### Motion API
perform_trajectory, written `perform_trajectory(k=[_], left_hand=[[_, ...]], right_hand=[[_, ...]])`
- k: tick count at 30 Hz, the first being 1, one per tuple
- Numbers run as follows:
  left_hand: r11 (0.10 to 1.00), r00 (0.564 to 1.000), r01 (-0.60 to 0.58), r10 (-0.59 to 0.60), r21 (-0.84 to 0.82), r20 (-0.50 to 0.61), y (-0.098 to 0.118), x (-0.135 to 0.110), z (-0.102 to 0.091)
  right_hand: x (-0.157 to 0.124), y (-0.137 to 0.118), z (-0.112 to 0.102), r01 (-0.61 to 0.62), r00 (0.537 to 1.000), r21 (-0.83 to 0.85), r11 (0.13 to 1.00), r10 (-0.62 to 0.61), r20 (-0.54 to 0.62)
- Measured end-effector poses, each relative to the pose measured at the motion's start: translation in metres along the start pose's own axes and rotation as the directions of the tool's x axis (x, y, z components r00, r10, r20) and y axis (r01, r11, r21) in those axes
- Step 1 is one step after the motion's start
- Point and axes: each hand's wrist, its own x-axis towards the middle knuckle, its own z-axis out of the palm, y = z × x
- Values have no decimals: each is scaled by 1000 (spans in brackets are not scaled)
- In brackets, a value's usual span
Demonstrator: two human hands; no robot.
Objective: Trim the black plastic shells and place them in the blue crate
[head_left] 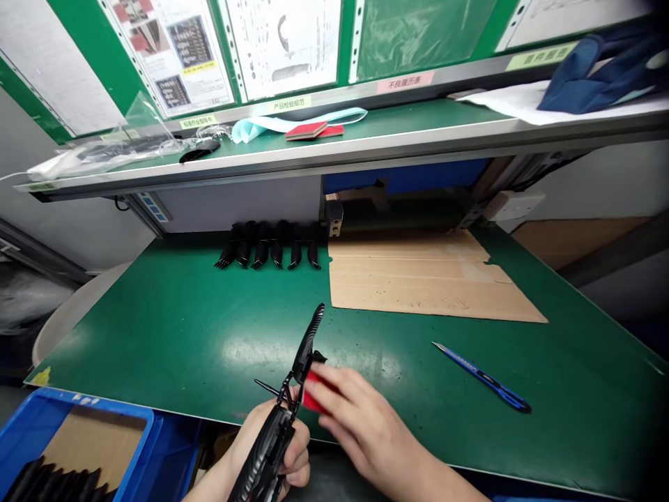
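My left hand (297, 453) is closed around a black plastic part (264, 450) near the front edge of the table. Two long ribbed pieces make up this part, joined at the middle by thin struts, and one thin rod sticks out to the left. With its fingers pressed together, my right hand (366, 418) grips a small red pad (317, 392) and holds it against the right side of the upper piece. The fingers partly cover the pad.
Several black parts (272, 244) stand in a row at the back of the green table (209, 348). Flat cardboard (412, 279) lies beside them, and a blue utility knife (483, 376) rests at right. A blue bin (149, 432) holds more black parts. Red pads (307, 130) lie on the overhead shelf (418, 132).
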Motion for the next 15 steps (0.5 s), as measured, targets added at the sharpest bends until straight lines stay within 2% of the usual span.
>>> perform_trajectory(k=[2, 5, 6, 8, 11, 13, 15], left_hand=[[1000, 1000, 10, -10, 22, 8, 0, 1, 0], [998, 1000, 23, -22, 50, -13, 1, 2, 2], [998, 999, 24, -23, 54, -26, 1, 2, 3], [998, 999, 28, -26, 56, -26, 2, 2, 5], [995, 997, 64, -68, 75, 46, 4, 2, 5], [994, 994, 70, -77, 86, 75, 5, 3, 4], [994, 994, 69, -75, 83, 75, 5, 4, 1]], right_hand=[[-2, -1, -1, -33, 999, -8, 999, 33, -7], [-4, 4, -1, 16, 998, -7, 1000, -16, 54], [-4, 8, -1, 0, 999, -11, 1000, 1, 47], [-3, 17, -2, -118, 993, -1, 993, 118, -20], [-5, 24, -4, -270, 953, 164, 949, 288, -99], [-8, 21, -7, -267, 947, 287, 920, 306, -99], [-10, 15, -12, -228, 959, 347, 910, 272, -83]])
